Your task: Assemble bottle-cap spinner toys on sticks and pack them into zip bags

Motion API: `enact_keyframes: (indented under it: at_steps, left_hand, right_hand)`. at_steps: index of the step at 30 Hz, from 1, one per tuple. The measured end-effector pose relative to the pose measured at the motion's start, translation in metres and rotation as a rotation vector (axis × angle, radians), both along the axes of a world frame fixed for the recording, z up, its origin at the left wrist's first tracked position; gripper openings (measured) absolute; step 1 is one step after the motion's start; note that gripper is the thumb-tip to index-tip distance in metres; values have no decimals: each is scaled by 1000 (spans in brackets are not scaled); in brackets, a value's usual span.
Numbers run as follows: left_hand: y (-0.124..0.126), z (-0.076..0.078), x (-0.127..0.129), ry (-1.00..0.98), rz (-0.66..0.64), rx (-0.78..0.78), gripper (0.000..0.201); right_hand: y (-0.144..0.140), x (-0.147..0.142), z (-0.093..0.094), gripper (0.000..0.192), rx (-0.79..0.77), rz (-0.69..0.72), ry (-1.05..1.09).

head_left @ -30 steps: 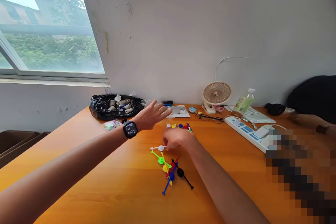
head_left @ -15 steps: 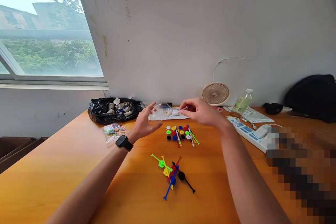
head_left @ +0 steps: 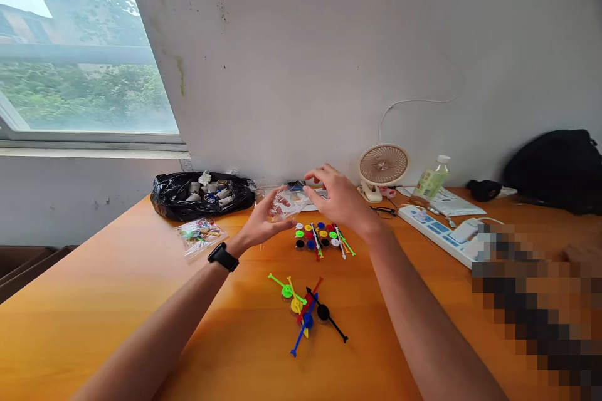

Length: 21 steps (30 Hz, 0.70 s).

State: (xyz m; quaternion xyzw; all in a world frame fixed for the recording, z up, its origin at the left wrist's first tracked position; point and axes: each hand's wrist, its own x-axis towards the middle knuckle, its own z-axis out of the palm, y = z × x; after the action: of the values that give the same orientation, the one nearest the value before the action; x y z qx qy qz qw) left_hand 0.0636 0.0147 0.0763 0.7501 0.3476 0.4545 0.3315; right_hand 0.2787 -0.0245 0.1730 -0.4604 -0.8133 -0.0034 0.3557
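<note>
My left hand (head_left: 264,219), with a black watch on the wrist, holds a small clear plastic bag (head_left: 288,203) above the orange table (head_left: 117,319). At the bag's mouth is my right hand (head_left: 336,199), fingers curled; whether it still grips the white piece is hidden. Just below the hands lie rows of small coloured discs and pointers (head_left: 320,237). Nearer to me sits a heap of assembled coloured spinners (head_left: 305,312) in green, yellow, red, blue and black.
A black bag of spools (head_left: 202,193) and a small clear packet (head_left: 200,233) lie at the left. A desk fan (head_left: 382,169), glasses, a bottle (head_left: 431,180), a power strip (head_left: 439,235) and a black bag (head_left: 555,169) line the back right. A blurred patch covers the right edge.
My right hand lifted a white spinner piece from the heap and carried it up to the clear bag. My left hand picked up that bag and now holds it open.
</note>
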Motion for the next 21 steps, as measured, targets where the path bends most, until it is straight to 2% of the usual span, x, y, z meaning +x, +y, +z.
enact_keyframes:
  at_steps: [3,6,9,12,15,18,21]
  left_hand:
    - [8,-2,-10,-71,55,-145,73]
    - [13,-4,-17,-91,121,-215,53]
    - [12,-1,-18,-82,148,-209,50]
    - [8,5,-16,-67,156,-204,53]
    - [5,12,-14,-44,131,-234,53]
    - [4,15,-14,-25,105,-248,52]
    - [7,11,-17,0,90,-232,50]
  right_hand:
    - [-5,-2,5,13,-19,0,13]
    - [-9,-10,0,12,-290,151,-93]
    - [-7,-28,-22,14,-629,358,-286]
    - [-3,-51,-49,35,-829,477,-513]
    - [0,-67,-68,45,-921,502,-663]
    - [2,-69,-73,36,-963,476,-720]
    - [6,-64,-74,25,-1057,515,-624]
